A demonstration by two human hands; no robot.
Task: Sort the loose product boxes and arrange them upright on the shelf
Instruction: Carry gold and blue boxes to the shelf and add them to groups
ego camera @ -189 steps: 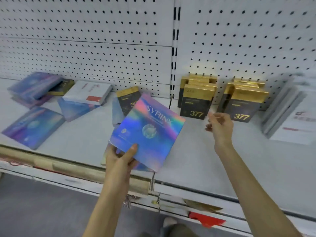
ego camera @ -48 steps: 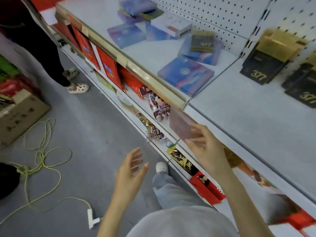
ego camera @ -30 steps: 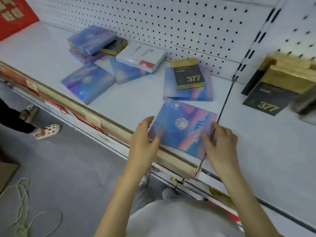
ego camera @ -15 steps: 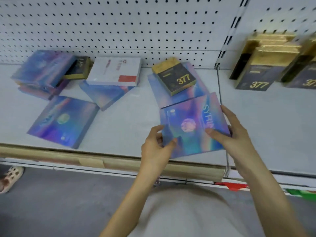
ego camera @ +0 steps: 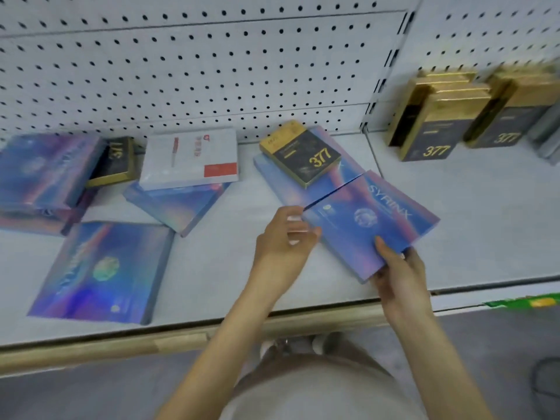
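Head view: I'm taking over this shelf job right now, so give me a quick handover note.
Right hand grips the near corner of the SYRINX box, tilted above the shelf. Left hand curls at its left corner; grip unclear.
Done: two rows of 377 boxes stand upright on the right.
Left: one flat 377 box on a holographic box, another 377 box by the left holographic stack, a white box on a second holographic box, a third holographic box flat at the front.
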